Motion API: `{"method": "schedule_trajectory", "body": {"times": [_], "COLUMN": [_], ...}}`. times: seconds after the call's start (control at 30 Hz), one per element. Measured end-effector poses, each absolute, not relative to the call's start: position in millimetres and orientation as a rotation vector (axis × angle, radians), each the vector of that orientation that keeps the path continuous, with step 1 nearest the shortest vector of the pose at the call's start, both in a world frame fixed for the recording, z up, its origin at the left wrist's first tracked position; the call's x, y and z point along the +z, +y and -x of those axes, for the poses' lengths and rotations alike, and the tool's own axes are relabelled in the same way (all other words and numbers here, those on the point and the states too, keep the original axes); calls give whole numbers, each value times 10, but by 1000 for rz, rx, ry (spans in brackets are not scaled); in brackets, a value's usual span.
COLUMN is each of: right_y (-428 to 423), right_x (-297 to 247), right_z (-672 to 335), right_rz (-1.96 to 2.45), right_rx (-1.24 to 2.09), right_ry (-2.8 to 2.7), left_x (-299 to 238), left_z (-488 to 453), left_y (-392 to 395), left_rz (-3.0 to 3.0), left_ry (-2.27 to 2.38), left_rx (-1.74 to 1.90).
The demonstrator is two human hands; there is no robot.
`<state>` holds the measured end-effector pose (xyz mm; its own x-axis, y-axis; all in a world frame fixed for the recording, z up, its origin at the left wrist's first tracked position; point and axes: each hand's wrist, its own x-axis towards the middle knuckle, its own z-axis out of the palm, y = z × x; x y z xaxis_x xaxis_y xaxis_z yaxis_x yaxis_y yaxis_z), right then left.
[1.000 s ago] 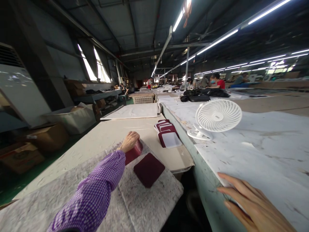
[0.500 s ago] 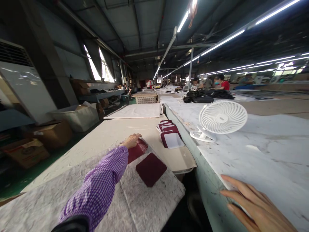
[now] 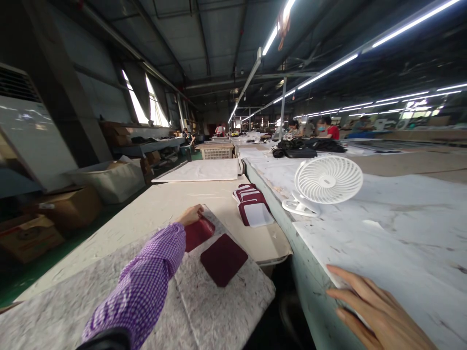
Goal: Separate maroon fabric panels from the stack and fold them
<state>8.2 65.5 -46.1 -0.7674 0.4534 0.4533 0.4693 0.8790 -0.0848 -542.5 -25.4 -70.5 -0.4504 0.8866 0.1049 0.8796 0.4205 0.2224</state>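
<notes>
From where I'm standing, the left hand (image 3: 190, 215) is resting at the middle of the frame, its sleeve (image 3: 142, 282) filling the lower left. Its fingers are curling over the upper edge of a shiny maroon piece (image 3: 200, 233); whether they are pinching it or only pressing it down, I cannot tell. That piece is lying on a mottled grey mat (image 3: 244, 311), and its visible part is slanting from lower left to upper right (hand and cuff are hiding the left end, so its true long axis is escaping me).

Just below and to the right, a matte maroon piece (image 3: 224, 260) is lying flat, nearly square, one rounded corner pointing to the bottom of the frame, neither direction clearly being the longer. Right of centre, a row of maroon-and-white pieces (image 3: 257, 214) is overlapping on the beige surface (image 3: 175, 194), its long axis running from upper left to lower right.

At the lower right, the right hand (image 3: 379, 306) is resting on the edge of the white-covered surface (image 3: 408, 233), fingers slightly spread. A white fan (image 3: 328, 180) is standing above it in the frame.
</notes>
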Motion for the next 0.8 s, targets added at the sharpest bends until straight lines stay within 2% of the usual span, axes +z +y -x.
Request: {"method": "schedule_trajectory", "body": {"times": [0.37,0.57,0.8], "right_y": [522,403,317], "right_x": [-274,-131,-46], "right_z": [-66,-74,-113], "right_rz": [755,771,702], "right_rx": [100,215,197], "right_ry": [-2629,-2647,-2611], "left_x": [-763,-483,-102], "left_z": [5170,4982,4739], "left_y": [-452,-726,-1030], "left_rz": [-1671,-1793,-1843], "left_ry": [2731,2781,2743], "left_rx": [610,672,851]}}
